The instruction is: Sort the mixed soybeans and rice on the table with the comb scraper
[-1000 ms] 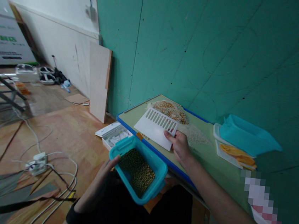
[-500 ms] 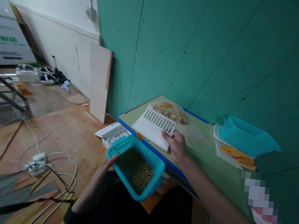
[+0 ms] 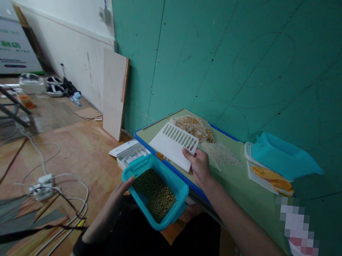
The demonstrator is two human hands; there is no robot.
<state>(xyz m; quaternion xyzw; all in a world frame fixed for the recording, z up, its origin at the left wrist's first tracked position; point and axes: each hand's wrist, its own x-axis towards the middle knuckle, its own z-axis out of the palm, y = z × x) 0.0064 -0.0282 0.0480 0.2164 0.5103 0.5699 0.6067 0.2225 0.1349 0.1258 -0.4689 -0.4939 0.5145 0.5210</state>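
My right hand (image 3: pixel 199 163) pinches a white slotted scraper (image 3: pixel 172 146) by its right side, tilted just over the table's near edge. Below that edge, my left hand (image 3: pixel 121 190) grips a turquoise plastic tub (image 3: pixel 181 188) by its left rim, thumb on top and the other fingers hidden under it. Inside the tub lie dark green beans (image 3: pixel 147 182) and yellowish soybeans (image 3: pixel 166 199). Behind the scraper, soybeans mixed with white grains (image 3: pixel 194 127) form a pile on the table, with a patch of white rice-like grains (image 3: pixel 223 154) to its right.
The green table (image 3: pixel 242 204) with blue edging stands against a green wall. At its right are a turquoise basin (image 3: pixel 284 156), an orange cloth (image 3: pixel 271 177) and a blurred-out item (image 3: pixel 306 240). An opened white box (image 3: pixel 133 154) sits below the table; cables and a power strip (image 3: pixel 42 187) lie on the floor.
My right hand has shifted slightly left and toward the tub with the scraper. The tub and my left hand have stayed almost still.
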